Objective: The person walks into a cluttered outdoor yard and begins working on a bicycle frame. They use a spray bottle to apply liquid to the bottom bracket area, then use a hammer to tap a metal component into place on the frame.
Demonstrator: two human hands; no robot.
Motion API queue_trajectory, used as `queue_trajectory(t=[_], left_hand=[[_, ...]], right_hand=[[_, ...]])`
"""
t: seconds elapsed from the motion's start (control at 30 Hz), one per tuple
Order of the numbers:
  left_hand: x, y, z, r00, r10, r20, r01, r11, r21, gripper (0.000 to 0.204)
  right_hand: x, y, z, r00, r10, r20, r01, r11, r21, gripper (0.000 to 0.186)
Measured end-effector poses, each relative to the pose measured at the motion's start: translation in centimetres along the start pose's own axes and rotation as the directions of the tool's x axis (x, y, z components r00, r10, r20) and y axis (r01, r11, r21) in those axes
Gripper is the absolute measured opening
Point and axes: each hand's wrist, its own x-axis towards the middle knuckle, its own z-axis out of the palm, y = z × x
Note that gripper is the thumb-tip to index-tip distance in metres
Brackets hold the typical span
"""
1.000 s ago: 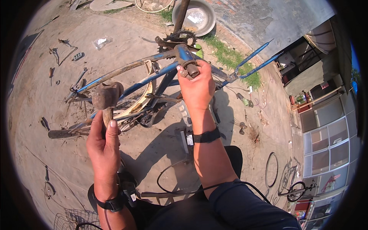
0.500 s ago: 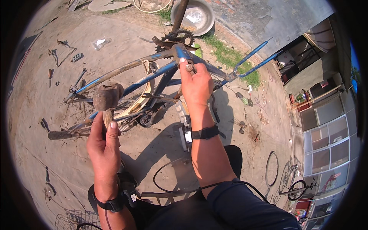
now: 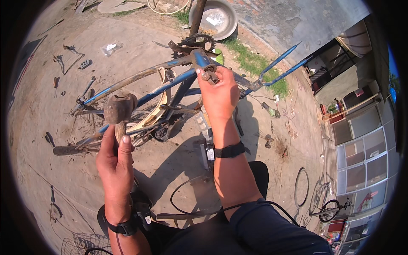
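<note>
A worn blue bicycle frame (image 3: 155, 90) lies in front of me, rusty and dirty. My left hand (image 3: 114, 163) is closed around the wooden handle of a hammer (image 3: 117, 109), its brown, battered head upward over the frame. At the frame's bottom bracket (image 3: 199, 58), my right hand (image 3: 221, 91) grips a short rusty axle (image 3: 208, 77) with a knobbed end. The axle sits beside the round opening of the bracket, and the fingers partly hide it. Above the bracket is a toothed chainring (image 3: 199, 41), dark with grease.
A metal basin (image 3: 219, 19) stands at the far side near a brown post (image 3: 197, 18). Small tools, including a screwdriver (image 3: 55, 83), lie on the ground at left. The blue fork (image 3: 280, 63) points right. A loose tyre (image 3: 301, 187) lies at right.
My right hand has shifted slightly toward me and to the right with the axle, uncovering the bracket's round rim. The left hand and hammer have hardly moved.
</note>
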Motion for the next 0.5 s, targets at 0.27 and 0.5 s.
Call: queue_trajectory(t=[0.27,0.5], left_hand=[[0.0,-0.1,0.1,1.0,0.012,-0.005,-0.012,1.0,-0.004,0.046],[0.0,-0.2,0.0,1.0,0.016,0.0,-0.016,1.0,0.014,0.046]], right_hand=[[-0.4,-0.4,-0.2,1.0,-0.03,0.005,0.03,0.999,-0.044,0.046],[-0.5,0.0,0.1,0.996,-0.09,-0.026,0.089,0.996,-0.021,0.042]])
